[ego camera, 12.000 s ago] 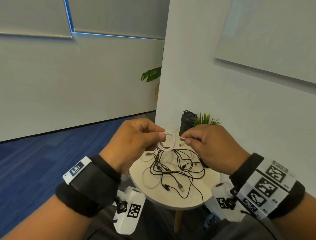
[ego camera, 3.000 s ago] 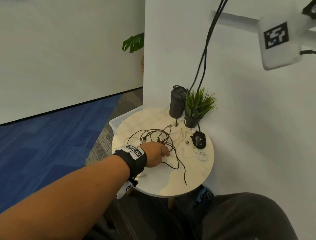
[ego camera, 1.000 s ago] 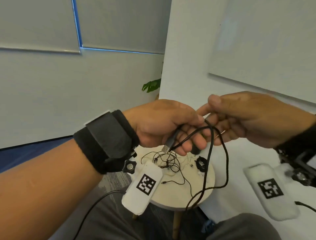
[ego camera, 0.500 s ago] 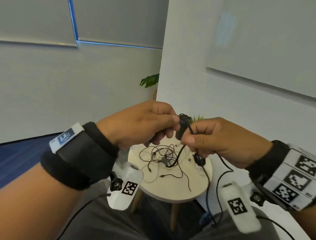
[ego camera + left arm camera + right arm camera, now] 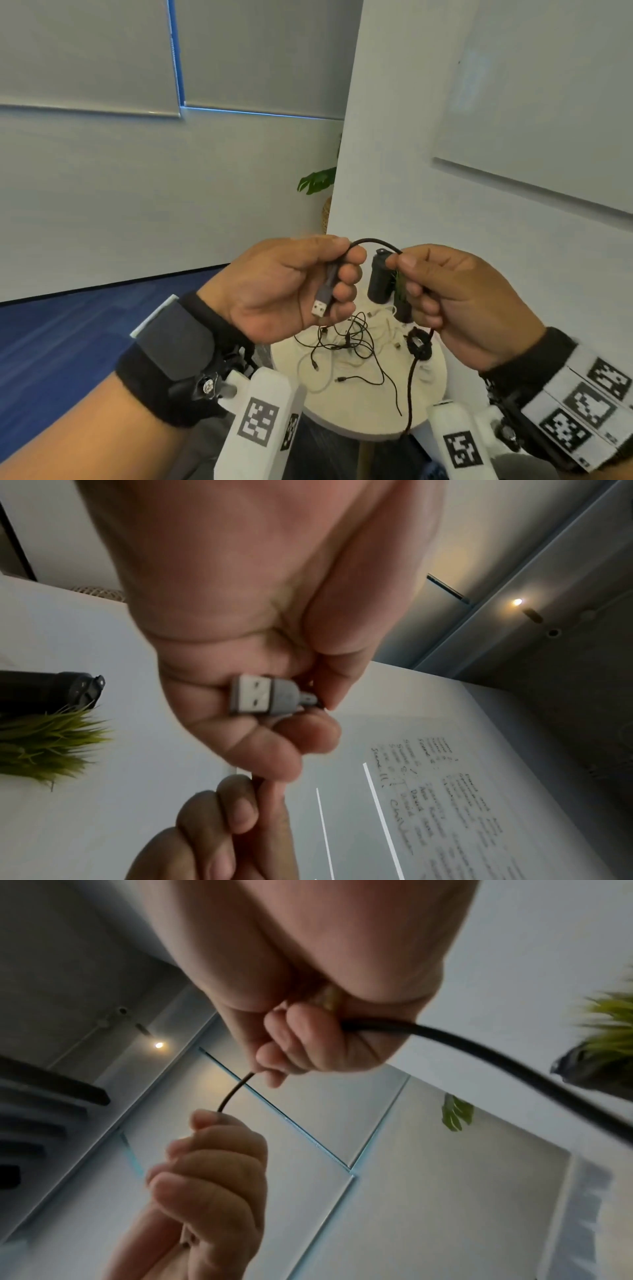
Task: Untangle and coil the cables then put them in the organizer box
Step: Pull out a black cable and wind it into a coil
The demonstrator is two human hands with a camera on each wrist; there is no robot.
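Black USB cable [image 5: 373,242]: being held in the air between both hands, above the round white tabletop [image 5: 363,407]. Left hand [image 5: 291,291]: its fingers [image 5: 346,294] are curling round the cable just behind the grey USB-A plug [image 5: 323,298], which is pointing down out of the fist; the left wrist view is showing the plug [image 5: 263,697] lying against the palm with its metal end open to the camera. Right hand [image 5: 459,301]: its fingers [image 5: 416,301] are closing round the same cable, thumb and forefinger pinching it at the top. A short arch of cable is spanning the gap between the two sets of fingers; the right wrist view is showing this thin stretch [image 5: 234,1093] running from the right fingers [image 5: 291,1042] to the left ones. Below the right fingers the cable is hanging down past the tabletop's near edge. Loose tangle of thin black and white cables [image 5: 346,346]: lying on the tabletop under the left fingers. Small coiled black cable [image 5: 418,344]: resting on the tabletop under the right fingers. Dark bottle [image 5: 378,281] and small potted grass plant [image 5: 400,294]: standing at the tabletop's far side, behind the fingers.
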